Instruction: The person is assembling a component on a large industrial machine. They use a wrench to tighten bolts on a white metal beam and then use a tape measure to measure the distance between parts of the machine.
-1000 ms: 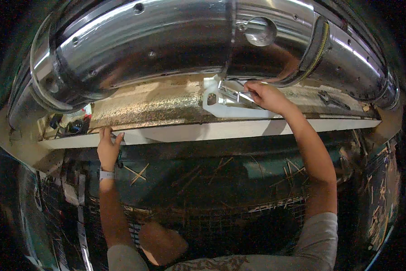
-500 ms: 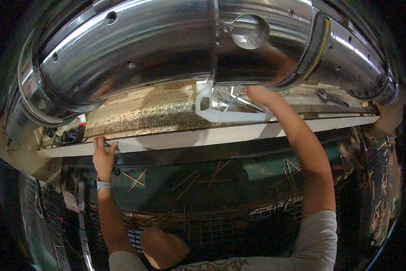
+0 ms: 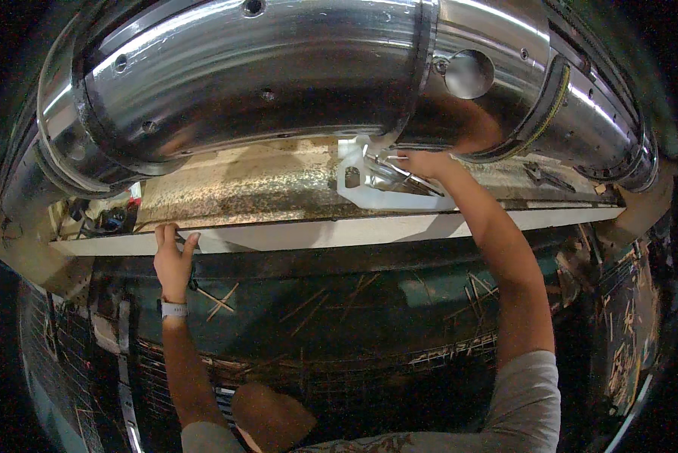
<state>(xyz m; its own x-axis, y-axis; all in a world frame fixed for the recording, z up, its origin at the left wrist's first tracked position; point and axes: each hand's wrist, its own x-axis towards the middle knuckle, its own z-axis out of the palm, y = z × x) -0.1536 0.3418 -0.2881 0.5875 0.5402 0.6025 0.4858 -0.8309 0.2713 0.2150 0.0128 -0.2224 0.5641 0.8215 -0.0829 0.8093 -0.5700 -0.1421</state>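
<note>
My right hand [image 3: 423,163] reaches into a white plastic jug [image 3: 403,200] with its side cut open, lying below a large shiny metal cylinder [image 3: 263,68]. Its fingers are closed on a thin metal rod [image 3: 390,157] among other metal pieces [image 3: 399,177] in the jug, whose kinds I cannot make out. My left hand [image 3: 173,260], with a pale wrist band, rests at the front of a long white rail [image 3: 293,235], fingers curled over its top edge. A dark thing [image 3: 193,284] pokes out below its thumb; the hand hides most of it.
An adjustable wrench [image 3: 548,180] lies on the worn, speckled surface [image 3: 241,185] behind the rail, to the right. Dark and red items [image 3: 114,217] sit at its left end. Below the rail, thin wooden sticks [image 3: 222,302] are scattered over a dark green surface. The cylinder overhangs the far side.
The cylinder's seam and round hole appear farther right, with the view shifted slightly. My right hand has moved a little relative to the jug, and the rod now shows at its fingertips. The left hand stays.
</note>
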